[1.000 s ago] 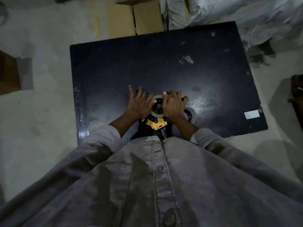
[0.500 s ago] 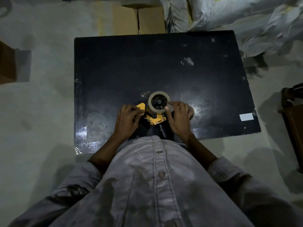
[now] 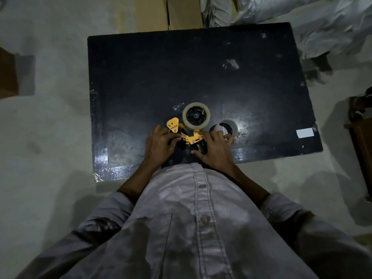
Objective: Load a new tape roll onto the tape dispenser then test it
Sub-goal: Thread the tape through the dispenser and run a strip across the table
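A yellow and black tape dispenser (image 3: 186,134) lies flat near the front edge of the black table (image 3: 161,77). A clear tape roll (image 3: 196,117) sits on its black hub. My left hand (image 3: 160,144) grips the dispenser's yellow front end. My right hand (image 3: 215,151) holds the black handle, thumb against its near side. A second ring, thin and nearly bare (image 3: 226,127), lies on the table just right of the dispenser, partly hidden by my right fingers.
A white label (image 3: 305,132) is stuck at the table's right front corner. Cardboard boxes (image 3: 167,13) and plastic-wrapped bundles (image 3: 302,19) stand behind the table. A brown box (image 3: 7,75) is on the floor at left, dark furniture (image 3: 362,137) at right.
Both hands came off the top of the roll and drew back toward me, leaving the roll uncovered on the hub. They now hold the dispenser's front end and handle. The second ring shows more.
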`<action>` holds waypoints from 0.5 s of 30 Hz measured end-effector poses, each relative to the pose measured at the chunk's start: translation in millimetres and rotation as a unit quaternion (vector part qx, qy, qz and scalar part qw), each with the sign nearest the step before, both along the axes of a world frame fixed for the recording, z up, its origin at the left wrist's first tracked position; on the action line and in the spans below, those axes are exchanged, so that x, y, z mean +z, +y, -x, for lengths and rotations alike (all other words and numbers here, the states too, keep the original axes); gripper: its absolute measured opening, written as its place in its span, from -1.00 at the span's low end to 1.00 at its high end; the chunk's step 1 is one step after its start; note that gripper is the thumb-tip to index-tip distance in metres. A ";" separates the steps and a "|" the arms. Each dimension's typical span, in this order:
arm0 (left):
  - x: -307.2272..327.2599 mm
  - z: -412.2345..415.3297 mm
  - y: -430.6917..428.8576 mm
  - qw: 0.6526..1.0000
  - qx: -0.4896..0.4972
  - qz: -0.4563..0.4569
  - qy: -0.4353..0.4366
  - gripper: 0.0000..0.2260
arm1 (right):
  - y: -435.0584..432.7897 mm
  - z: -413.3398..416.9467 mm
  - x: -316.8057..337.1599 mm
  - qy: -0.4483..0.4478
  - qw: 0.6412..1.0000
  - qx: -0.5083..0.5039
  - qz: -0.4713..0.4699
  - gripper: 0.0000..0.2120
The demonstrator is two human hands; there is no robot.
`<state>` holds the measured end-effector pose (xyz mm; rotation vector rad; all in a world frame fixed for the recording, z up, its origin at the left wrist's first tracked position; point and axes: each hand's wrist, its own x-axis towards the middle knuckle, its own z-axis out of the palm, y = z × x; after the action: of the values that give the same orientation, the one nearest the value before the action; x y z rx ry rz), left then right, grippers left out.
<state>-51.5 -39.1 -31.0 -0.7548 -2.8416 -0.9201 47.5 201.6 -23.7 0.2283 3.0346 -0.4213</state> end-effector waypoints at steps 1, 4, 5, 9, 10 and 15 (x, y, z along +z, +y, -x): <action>1.2 -0.2 0.7 1.000 0.003 -0.002 0.002 -0.88 | 0.7 0.0 -1.3 -0.003 1.000 -0.002 0.013 -0.29; 4.3 -2.4 3.9 1.000 0.002 -0.003 0.009 -0.92 | 2.9 2.1 -2.0 0.016 0.997 0.000 0.079 -0.36; 4.8 -3.4 5.0 1.000 0.002 0.000 0.012 -0.92 | 3.1 3.6 -1.0 0.018 0.995 -0.003 0.099 -0.37; 4.3 -6.3 4.7 1.000 0.007 0.004 0.016 -0.92 | 2.5 7.3 2.9 0.007 0.993 -0.016 0.117 -0.34; 3.6 -8.0 4.0 1.000 0.009 0.003 0.015 -0.92 | 2.5 7.2 2.5 0.007 0.993 -0.017 0.117 -0.32; 2.4 -16.1 2.4 1.000 0.026 -0.004 0.012 -0.93 | 2.6 9.3 5.1 0.013 0.992 -0.023 0.127 -0.30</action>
<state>-35.4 -36.7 -28.6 -0.6836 -2.8202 -0.9083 38.1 204.2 -18.6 0.2793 2.9635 -0.8110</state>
